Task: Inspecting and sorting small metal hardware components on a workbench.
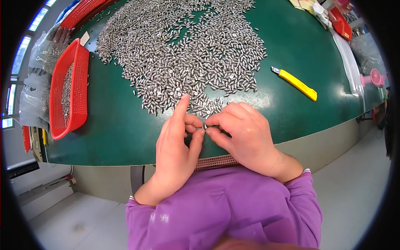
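Close to the table's near edge, my left hand [178, 139] and my right hand [242, 129] meet fingertip to fingertip. Between them is one small silver metal part [204, 126], pinched by thumb and fingers from both sides. My left index finger is stretched out toward the pile. Just beyond the hands spreads a large heap of the same small silver metal parts [187, 62], short and rounded with a ring-like groove. Fingers cover most of the held part, so its exact kind cannot be made out.
A yellow box cutter [298, 84] lies on the green table [291, 50] at right. To the left stands a red perforated basket [79, 98] holding more parts, beside clear plastic bags [35, 100]. A brown mesh basket [216, 162] shows below the table edge. A pink object [373, 78] stands far right.
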`<state>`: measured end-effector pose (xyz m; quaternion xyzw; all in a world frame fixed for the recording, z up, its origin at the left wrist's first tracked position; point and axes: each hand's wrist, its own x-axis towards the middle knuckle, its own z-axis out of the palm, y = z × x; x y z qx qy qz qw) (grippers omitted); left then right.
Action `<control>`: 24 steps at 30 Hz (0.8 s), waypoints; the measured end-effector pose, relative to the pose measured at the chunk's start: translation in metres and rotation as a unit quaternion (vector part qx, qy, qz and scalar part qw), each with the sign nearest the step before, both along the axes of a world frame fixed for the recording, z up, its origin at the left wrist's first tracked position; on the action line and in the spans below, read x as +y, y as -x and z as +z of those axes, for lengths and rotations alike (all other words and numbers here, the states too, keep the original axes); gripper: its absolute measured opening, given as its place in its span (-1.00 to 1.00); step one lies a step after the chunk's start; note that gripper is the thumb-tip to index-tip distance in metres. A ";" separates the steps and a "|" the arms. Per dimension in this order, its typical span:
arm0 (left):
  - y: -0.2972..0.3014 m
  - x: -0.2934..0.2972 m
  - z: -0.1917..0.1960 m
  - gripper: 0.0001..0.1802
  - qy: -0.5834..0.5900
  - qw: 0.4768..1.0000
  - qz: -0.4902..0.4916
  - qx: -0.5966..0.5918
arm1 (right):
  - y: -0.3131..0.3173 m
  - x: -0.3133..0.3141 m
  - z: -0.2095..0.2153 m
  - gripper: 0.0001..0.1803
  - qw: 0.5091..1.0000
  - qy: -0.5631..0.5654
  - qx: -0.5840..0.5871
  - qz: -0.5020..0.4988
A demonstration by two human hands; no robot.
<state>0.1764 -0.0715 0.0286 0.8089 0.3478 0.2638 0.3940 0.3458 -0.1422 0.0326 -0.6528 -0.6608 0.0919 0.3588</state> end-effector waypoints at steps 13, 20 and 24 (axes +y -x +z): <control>0.002 -0.001 -0.005 -0.16 0.004 1.000 -0.005 -0.017 | -0.001 -0.003 0.000 -0.85 1.000 0.002 0.015 0.019; 0.002 -0.001 -0.003 -0.22 -0.002 1.000 0.001 -0.017 | -0.001 -0.003 0.004 -0.85 0.999 0.015 0.020 0.027; 0.001 -0.002 -0.003 -0.22 -0.017 1.000 0.000 -0.014 | -0.002 -0.004 0.002 -0.79 0.999 0.006 0.019 0.045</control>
